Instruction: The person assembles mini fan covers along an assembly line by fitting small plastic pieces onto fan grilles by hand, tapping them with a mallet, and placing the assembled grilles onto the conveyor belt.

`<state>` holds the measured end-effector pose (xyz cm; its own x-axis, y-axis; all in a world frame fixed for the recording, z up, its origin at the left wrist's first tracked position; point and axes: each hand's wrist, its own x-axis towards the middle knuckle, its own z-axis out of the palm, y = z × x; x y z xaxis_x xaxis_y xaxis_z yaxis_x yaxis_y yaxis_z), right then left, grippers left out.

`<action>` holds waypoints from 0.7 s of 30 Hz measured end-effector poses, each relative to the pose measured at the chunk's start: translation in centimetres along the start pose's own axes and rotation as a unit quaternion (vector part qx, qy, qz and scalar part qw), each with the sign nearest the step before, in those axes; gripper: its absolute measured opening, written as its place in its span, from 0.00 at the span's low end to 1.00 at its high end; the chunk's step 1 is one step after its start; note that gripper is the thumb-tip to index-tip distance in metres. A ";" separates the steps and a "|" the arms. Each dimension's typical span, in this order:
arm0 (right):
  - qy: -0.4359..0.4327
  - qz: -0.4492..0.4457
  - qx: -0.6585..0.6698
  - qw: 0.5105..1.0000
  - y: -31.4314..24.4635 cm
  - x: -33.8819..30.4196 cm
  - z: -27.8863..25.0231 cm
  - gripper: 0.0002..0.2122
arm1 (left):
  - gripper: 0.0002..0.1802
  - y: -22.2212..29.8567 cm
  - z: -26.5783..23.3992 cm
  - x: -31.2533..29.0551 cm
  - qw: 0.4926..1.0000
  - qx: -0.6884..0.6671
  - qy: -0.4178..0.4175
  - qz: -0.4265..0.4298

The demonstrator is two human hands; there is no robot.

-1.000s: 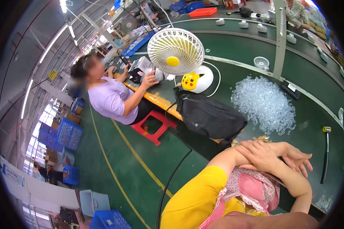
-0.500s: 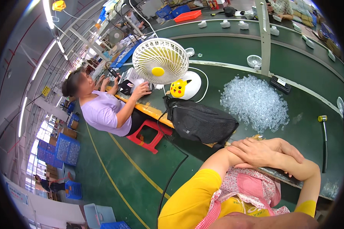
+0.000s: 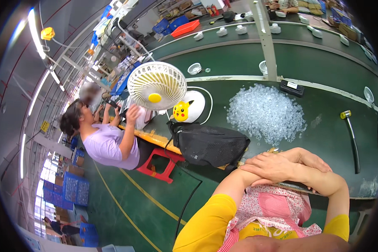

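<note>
My arms are folded at the table's near edge, at lower right. My right hand (image 3: 268, 165) lies flat across my left forearm with its fingers stretched out; it holds nothing. My left hand (image 3: 316, 161) rests on my right forearm, fingers extended and partly hidden by that arm, with no object in it. Just beyond my hands a large heap of small clear plastic rings (image 3: 266, 113) covers the green table (image 3: 323, 138). A black mesh bag (image 3: 210, 145) lies left of my hands, and a hammer (image 3: 352, 140) with a yellow-ended head lies to their right.
A white desk fan (image 3: 157, 86) with a yellow cartoon base (image 3: 189, 108) stands behind the bag. A black case (image 3: 292, 88) sits beyond the heap, near a metal post (image 3: 265, 46). At left a co-worker in a lilac shirt (image 3: 111, 145) sits on a red stool (image 3: 159, 165).
The view has shifted, so the fan and co-worker appear lower and farther left. The co-worker's near hand has risen toward the fan. My folded arms stay as they were.
</note>
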<state>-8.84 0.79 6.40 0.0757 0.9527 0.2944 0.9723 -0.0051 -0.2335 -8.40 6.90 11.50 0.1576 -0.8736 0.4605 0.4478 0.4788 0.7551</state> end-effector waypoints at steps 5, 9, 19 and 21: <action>0.019 -0.030 0.017 0.999 0.3 0.8 0.9 0.31 | 0.21 0.9 0.2 0.2 0.998 0.033 -0.007 0.056; 0.030 -0.046 0.033 0.998 0.9 1.1 1.6 0.31 | 0.19 1.3 -0.2 0.0 0.993 0.056 -0.003 0.106; 0.062 -0.049 0.026 0.997 0.5 0.3 2.2 0.28 | 0.37 -2.0 -2.8 2.9 0.965 -0.045 0.042 -0.253; 0.088 -0.039 0.012 0.995 0.6 -0.3 3.0 0.28 | 0.38 -4.0 -3.5 4.5 0.956 -0.069 0.003 -0.285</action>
<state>-8.97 1.45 3.44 0.0396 0.8815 0.4705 0.9715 0.0762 -0.2246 -6.44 0.75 8.96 -0.1409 -0.9900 -0.0101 0.5740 -0.0900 0.8139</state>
